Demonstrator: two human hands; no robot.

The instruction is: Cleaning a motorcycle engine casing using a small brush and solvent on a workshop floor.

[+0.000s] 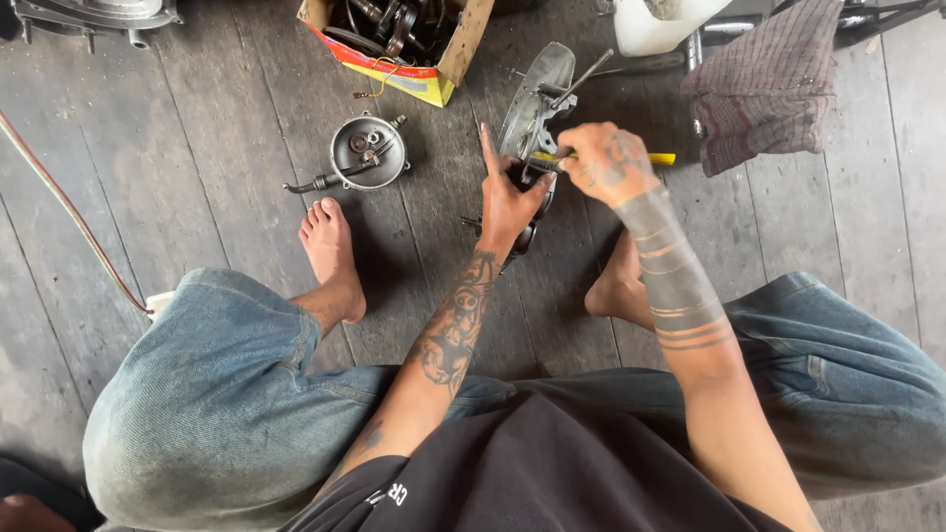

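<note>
A round grey metal cover [368, 151] lay on the dark wood floor [197, 148]. Behind it stood a cardboard box [399, 39] full of dark metal parts. A checked red cloth [769, 84] hung at the right, near a white tub [655, 22]. A thin red hose [69, 212] ran across the left.

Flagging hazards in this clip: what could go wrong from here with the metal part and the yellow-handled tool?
1. The right hand drives a yellow-handled tool toward the left hand steadying the metal engine part; a slip could jab its fingers.
2. The part stands on edge on the plank floor, so it might tip.
3. Bare feet lie close; a dropped piece could hit them.
</note>
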